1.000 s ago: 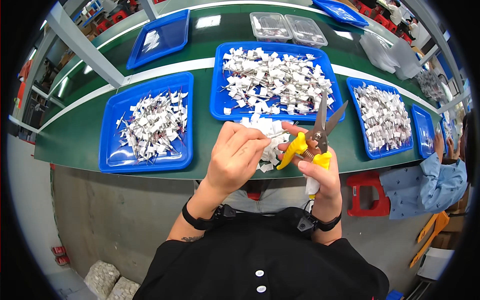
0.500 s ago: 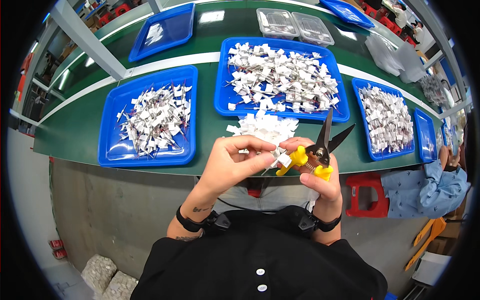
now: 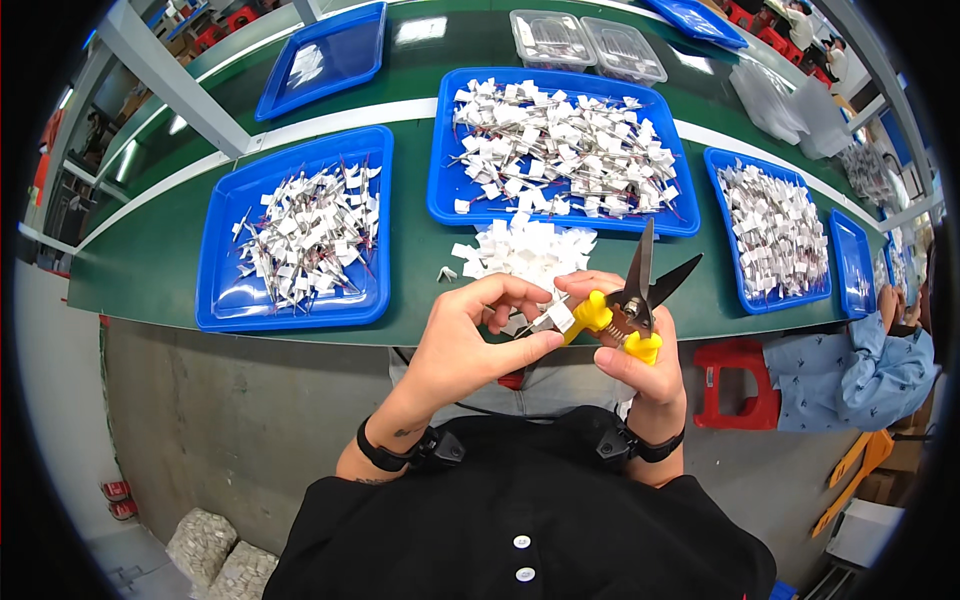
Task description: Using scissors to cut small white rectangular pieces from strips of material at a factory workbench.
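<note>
My right hand (image 3: 655, 375) is wrapped round yellow-handled shears (image 3: 635, 312), whose dark blades stand apart and point away from me. Its fingertips also reach left toward a small part with a white tag (image 3: 558, 316). The fingers and thumb of my left hand (image 3: 455, 345) close on that part; its thin stem shows beside the thumb. Just beyond both hands lies a heap of white paper-like pieces (image 3: 530, 250), partly hidden by my fingers. One folded white scrap (image 3: 446, 273) lies left of the heap.
Blue trays full of white-tagged wired parts stand at left (image 3: 205, 285), centre (image 3: 436, 180) and right (image 3: 745, 280). Farther back are a blue tray (image 3: 270, 100) and clear plastic boxes (image 3: 552, 40). A person in a blue patterned garment (image 3: 830, 385) sits right, by a red stool (image 3: 708, 390).
A white scrap now shows left of the heap. The left thumb has shifted right along the tagged part. The shears have moved slightly left, their blades still apart.
</note>
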A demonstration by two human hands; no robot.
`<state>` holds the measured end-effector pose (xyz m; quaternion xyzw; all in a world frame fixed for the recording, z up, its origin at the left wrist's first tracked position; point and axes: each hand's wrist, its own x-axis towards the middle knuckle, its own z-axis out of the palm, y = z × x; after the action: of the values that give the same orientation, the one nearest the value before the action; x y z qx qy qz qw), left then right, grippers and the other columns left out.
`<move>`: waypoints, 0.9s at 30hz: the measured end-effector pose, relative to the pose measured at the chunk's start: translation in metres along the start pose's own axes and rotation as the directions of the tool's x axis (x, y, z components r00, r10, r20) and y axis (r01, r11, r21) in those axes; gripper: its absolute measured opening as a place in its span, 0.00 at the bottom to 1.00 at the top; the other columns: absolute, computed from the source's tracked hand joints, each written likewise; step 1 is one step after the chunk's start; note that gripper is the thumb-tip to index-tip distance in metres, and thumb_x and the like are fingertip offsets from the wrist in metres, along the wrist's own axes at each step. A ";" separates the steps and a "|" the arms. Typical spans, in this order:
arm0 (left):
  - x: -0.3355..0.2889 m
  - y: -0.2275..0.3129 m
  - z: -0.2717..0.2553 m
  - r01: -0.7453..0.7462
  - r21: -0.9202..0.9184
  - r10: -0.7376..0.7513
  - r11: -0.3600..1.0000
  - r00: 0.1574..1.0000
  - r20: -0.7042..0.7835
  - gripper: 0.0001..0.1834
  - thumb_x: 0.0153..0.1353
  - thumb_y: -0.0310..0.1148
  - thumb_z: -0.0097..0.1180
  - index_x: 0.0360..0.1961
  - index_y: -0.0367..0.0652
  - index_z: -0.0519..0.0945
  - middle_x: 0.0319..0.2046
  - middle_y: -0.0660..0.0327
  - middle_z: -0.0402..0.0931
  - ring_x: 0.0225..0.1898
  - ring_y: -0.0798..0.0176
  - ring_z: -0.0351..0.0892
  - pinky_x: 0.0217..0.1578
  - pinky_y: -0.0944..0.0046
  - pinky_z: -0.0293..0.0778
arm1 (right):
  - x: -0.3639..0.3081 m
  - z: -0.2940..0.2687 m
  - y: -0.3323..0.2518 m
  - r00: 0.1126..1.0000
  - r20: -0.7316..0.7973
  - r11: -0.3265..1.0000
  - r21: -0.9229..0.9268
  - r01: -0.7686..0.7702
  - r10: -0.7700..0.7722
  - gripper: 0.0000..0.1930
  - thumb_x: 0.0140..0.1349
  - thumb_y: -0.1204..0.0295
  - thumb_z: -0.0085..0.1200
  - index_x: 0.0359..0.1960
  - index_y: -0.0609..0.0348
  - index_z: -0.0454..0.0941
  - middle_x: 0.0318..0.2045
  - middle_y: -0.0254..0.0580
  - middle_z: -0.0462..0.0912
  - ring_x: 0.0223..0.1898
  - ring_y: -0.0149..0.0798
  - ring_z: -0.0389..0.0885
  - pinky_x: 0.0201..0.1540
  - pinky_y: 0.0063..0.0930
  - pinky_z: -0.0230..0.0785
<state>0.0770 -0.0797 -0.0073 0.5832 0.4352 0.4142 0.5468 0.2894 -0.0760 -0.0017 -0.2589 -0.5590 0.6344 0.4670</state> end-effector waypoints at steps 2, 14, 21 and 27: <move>0.000 -0.001 0.002 0.029 -0.020 -0.029 0.999 1.000 0.005 0.16 0.51 0.23 0.68 0.42 0.34 0.80 0.34 0.66 0.77 0.32 0.78 0.63 0.34 0.76 0.63 | 0.000 0.002 0.001 1.000 0.003 1.000 0.012 0.003 -0.003 0.28 0.49 0.73 0.57 0.54 0.73 0.73 0.57 0.54 0.73 0.51 0.39 0.74 0.57 0.34 0.65; 0.000 -0.007 0.006 0.122 -0.312 -0.106 0.942 0.992 0.069 0.15 0.55 0.21 0.65 0.44 0.32 0.78 0.38 0.62 0.78 0.36 0.77 0.71 0.37 0.76 0.69 | 0.000 0.005 0.004 0.996 0.035 0.994 -0.069 0.086 -0.084 0.25 0.50 0.78 0.56 0.54 0.71 0.74 0.58 0.57 0.72 0.57 0.43 0.72 0.61 0.37 0.63; -0.001 -0.011 0.016 0.039 -0.347 -0.063 0.937 0.996 -0.057 0.15 0.54 0.28 0.68 0.41 0.35 0.79 0.29 0.72 0.74 0.27 0.82 0.59 0.26 0.79 0.58 | 0.000 0.009 0.006 0.993 0.014 0.990 -0.081 0.114 -0.113 0.27 0.50 0.79 0.56 0.56 0.70 0.72 0.59 0.57 0.71 0.61 0.45 0.69 0.63 0.38 0.61; -0.002 -0.015 0.019 -0.235 0.147 0.260 0.961 0.947 -0.188 0.14 0.49 0.26 0.68 0.39 0.40 0.81 0.27 0.68 0.75 0.25 0.75 0.64 0.27 0.74 0.63 | -0.003 0.010 0.010 0.998 -0.034 0.998 0.038 0.055 -0.054 0.30 0.51 0.76 0.56 0.58 0.70 0.69 0.60 0.57 0.69 0.62 0.45 0.68 0.64 0.38 0.59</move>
<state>0.0942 -0.0865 -0.0230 0.6198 0.4374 0.5101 0.4054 0.2788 -0.0825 -0.0090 -0.2450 -0.5457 0.6277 0.4982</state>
